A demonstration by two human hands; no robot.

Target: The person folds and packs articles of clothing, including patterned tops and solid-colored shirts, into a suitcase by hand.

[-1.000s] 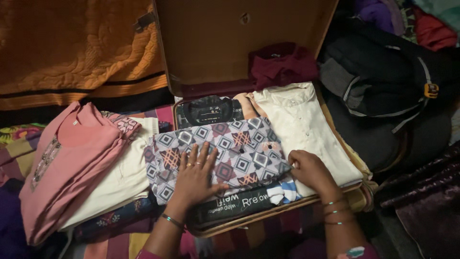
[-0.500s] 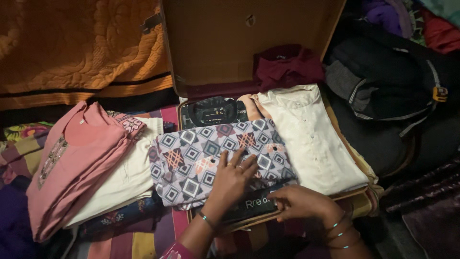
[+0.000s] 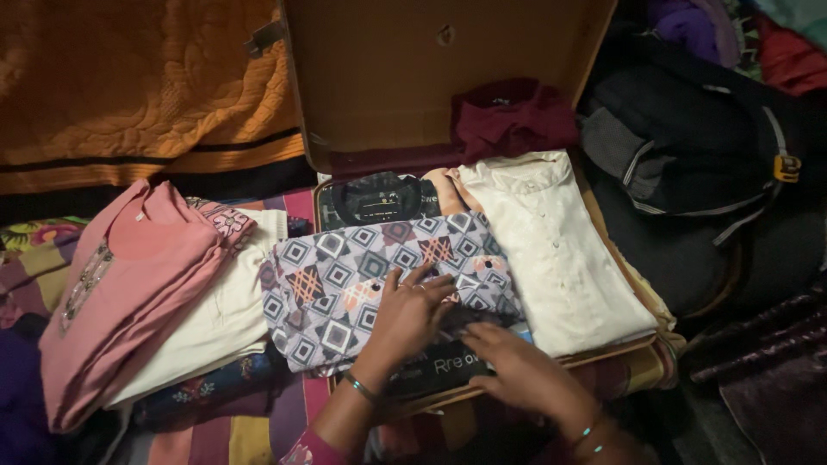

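You are working over an open tan suitcase (image 3: 448, 77), lid standing up at the back, base packed with folded clothes. Beside it on the right a dark backpack (image 3: 689, 129) is lying, and on the left an orange quilt (image 3: 138, 86) is hanging behind a side pile. That pile is showing a pink top (image 3: 129, 284) lying over a cream garment (image 3: 228, 314). Inside the case a cream shirt (image 3: 560, 250) is lying flat along the right side, a maroon garment (image 3: 508, 116) is bunched at the back, and a black tee (image 3: 379, 200) is peeking out behind the patterned piece. The geometric-print garment (image 3: 345, 288) is lying folded across the case's front left, its left edge hanging past the rim toward the cream garment. Your left hand (image 3: 409, 314) is pressing flat on it, fingers spread, gripping nothing. Your right hand (image 3: 517, 366) is sitting just beside it at the front edge, fingers reaching under the print's lower right corner, over a black printed item (image 3: 439, 368); cannot tell whether it is pinching cloth.
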